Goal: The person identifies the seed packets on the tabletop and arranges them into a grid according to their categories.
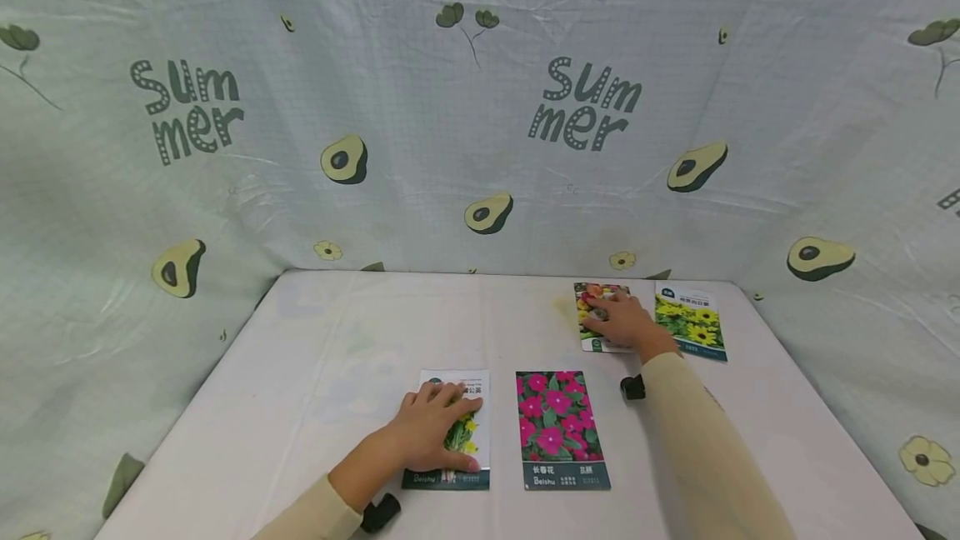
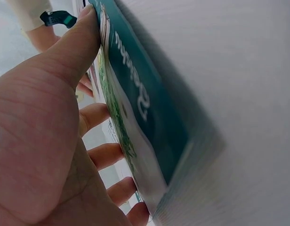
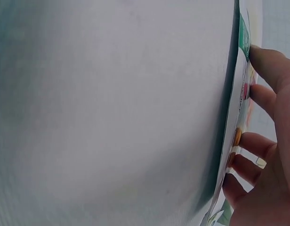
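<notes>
My left hand (image 1: 431,433) rests with fingers spread on a seed packet with yellow flowers (image 1: 471,480), covering much of its front. In the left wrist view the thumb and fingertips touch this packet's face, near its dark teal band (image 2: 145,108). Farther back, my right hand (image 1: 621,319) lies on a packet with red, orange and yellow flowers (image 1: 602,346), partly hiding its picture. The right wrist view shows those fingertips against the packet (image 3: 237,101), seen nearly edge-on. Between the hands, nearer the front, lies a packet with pink flowers (image 1: 557,423).
A packet with yellow daisy-like flowers (image 1: 690,319) lies at the back right, beside my right wrist. All the packets are on a white table (image 1: 360,340). Behind it hangs a pale curtain (image 1: 420,107) printed with avocados and lettering.
</notes>
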A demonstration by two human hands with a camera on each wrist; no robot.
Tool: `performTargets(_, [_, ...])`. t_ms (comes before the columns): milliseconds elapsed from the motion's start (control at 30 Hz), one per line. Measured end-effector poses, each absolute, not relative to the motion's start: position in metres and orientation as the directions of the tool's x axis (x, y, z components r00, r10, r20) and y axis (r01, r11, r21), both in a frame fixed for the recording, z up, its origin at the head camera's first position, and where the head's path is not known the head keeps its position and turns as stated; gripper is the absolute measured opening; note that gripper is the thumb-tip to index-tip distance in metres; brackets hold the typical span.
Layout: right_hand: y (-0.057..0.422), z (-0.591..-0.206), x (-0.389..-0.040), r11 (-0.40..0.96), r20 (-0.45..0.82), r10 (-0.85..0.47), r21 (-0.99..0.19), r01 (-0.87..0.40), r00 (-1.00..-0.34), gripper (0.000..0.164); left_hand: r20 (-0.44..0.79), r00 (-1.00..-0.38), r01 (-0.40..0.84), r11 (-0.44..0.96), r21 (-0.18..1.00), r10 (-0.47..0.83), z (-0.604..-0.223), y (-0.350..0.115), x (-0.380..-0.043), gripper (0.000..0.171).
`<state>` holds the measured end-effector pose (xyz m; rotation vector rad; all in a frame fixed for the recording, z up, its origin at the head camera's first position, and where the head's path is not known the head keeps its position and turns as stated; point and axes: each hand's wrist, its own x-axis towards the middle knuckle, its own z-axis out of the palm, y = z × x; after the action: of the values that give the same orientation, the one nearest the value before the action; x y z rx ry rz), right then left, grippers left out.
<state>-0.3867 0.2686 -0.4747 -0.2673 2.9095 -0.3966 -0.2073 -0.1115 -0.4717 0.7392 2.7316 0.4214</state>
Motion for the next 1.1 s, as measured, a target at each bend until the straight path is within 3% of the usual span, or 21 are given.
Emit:
performTargets(667, [0.248, -0.461, -0.376, 0.951, -0.215, -0.188, -0.284, -0.122, -0.958, 0.067, -0.171, -0.829, 0.455, 0.82, 0.346, 0.532, -0.473, -0.112, -0.206, 0.088])
performTargets(1100, [0.233, -0.473, -0.385, 0.956, -0.21, -0.183, -0.265, -0.125, -0.96, 0.068, -0.178, -0.829, 0.451, 0.822, 0.347, 0.531, -0.468, -0.111, -0.204, 0.085])
